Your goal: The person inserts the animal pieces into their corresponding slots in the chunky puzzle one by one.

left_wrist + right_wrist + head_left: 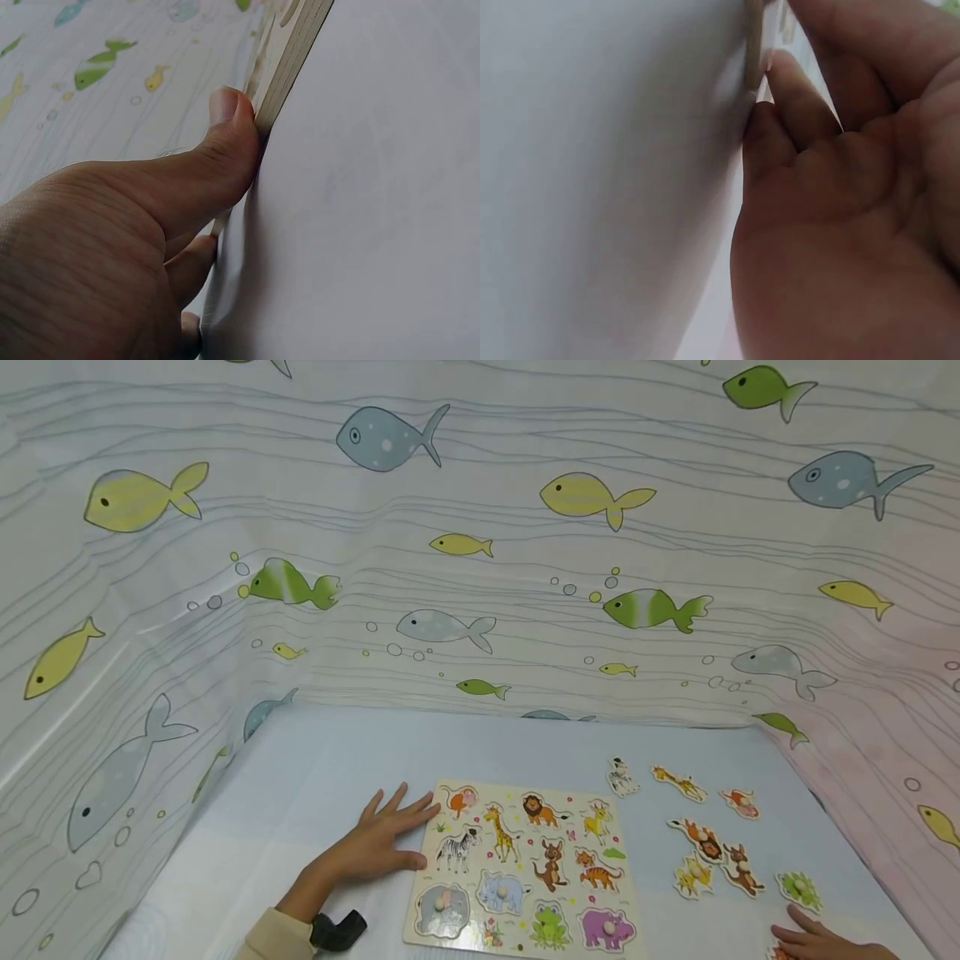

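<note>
A wooden animal peg puzzle board (pixel 521 868) lies on the table in the head view. My left hand (pixel 382 843) rests at its left edge with fingers spread; the left wrist view shows the thumb (pixel 232 120) against the board's wooden side (pixel 292 67). Grey elephant (pixel 435 922), blue rhino (pixel 498 883) and purple hippo (pixel 596 933) pieces sit in the board with round knobs. At the lower right, my right hand (pixel 832 939) lies with fingertips right at the green frog piece (pixel 801 890), over a partly hidden orange piece (pixel 778 953). In the right wrist view its fingers (pixel 799 105) are beside a wooden edge (pixel 754 45).
Right of the board lie loose zebra (pixel 620 777), giraffe (pixel 678 783), monkey (pixel 740 803), lion (pixel 708 845), kangaroo (pixel 742 870) and yellow animal (pixel 693 877) pieces. Fish-patterned sheeting (pixel 525 585) walls the table at the back and sides. A black band (pixel 337 932) is on the left wrist.
</note>
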`<state>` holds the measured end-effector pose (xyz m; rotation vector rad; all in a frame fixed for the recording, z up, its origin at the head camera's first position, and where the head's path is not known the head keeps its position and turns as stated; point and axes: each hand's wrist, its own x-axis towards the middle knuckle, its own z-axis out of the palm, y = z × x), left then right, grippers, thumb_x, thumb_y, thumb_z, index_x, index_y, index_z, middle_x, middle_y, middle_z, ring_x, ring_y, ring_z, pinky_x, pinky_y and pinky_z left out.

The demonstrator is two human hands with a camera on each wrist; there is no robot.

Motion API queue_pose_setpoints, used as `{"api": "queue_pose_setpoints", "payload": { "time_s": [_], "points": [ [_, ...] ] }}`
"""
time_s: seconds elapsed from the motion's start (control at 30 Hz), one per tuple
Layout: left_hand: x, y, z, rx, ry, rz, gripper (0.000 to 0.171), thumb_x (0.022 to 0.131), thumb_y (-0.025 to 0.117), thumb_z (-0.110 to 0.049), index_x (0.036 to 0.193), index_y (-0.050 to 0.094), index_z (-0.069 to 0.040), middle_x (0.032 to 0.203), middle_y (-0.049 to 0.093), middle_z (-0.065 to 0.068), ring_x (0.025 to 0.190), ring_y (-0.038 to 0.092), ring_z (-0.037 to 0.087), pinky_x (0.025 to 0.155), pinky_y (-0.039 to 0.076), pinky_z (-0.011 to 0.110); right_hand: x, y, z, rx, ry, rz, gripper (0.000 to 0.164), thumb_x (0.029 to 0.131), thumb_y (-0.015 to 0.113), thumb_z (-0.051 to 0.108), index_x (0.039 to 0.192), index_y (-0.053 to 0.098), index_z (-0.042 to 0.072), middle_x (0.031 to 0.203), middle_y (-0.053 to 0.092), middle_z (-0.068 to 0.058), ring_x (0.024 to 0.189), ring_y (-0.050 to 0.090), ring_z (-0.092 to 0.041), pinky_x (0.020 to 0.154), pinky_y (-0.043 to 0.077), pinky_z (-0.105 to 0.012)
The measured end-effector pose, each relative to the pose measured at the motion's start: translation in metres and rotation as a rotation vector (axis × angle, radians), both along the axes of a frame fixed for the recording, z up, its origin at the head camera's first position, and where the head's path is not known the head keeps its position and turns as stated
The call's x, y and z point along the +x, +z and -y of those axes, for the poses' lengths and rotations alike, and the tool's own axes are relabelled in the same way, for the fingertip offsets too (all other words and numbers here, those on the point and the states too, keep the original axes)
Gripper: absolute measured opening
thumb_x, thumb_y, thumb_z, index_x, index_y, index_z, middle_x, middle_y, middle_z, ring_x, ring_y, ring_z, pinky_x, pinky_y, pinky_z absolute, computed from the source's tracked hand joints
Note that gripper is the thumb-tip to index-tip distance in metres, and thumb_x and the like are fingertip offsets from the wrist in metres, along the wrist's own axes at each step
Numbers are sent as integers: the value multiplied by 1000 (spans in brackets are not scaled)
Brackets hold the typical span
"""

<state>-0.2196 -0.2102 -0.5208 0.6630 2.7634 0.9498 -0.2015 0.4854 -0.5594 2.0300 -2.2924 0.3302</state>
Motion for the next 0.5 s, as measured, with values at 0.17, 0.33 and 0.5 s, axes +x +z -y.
{"api": "queue_pose_setpoints", "payload": {
  "time_s": [0.17, 0.33, 0.5],
  "points": [
    [-1, 1, 0, -5, -6, -4, 85, 80, 71, -57, 152, 44, -21, 162, 33, 5, 153, 5, 48, 118, -10, 69, 4, -1, -14, -34, -41, 517, 73, 99, 40, -7, 162, 10, 13, 167, 1, 18, 148, -14, 11, 107, 9, 2],
    [-1, 2, 2, -6, -9, -3, 85, 80, 70, -57, 152, 44, -20, 162, 33, 6, 153, 5, 48, 118, -10, 69, 8, 1, -13, -127, -30, 538, 72, 93, 46, -10, 159, 20, 5, 169, 12, 9, 152, -5, 5, 107, 4, 4],
    [-2, 3, 4, -2, -6, -13, 85, 80, 71, -57, 152, 44, -21, 162, 34, 6, 153, 6, 49, 118, -9, 69, 3, 9, -12, -166, 129, 967, 50, 104, 22, -6, 153, 14, -15, 169, 9, -1, 153, -6, 1, 120, 10, -11]
  ]
}}
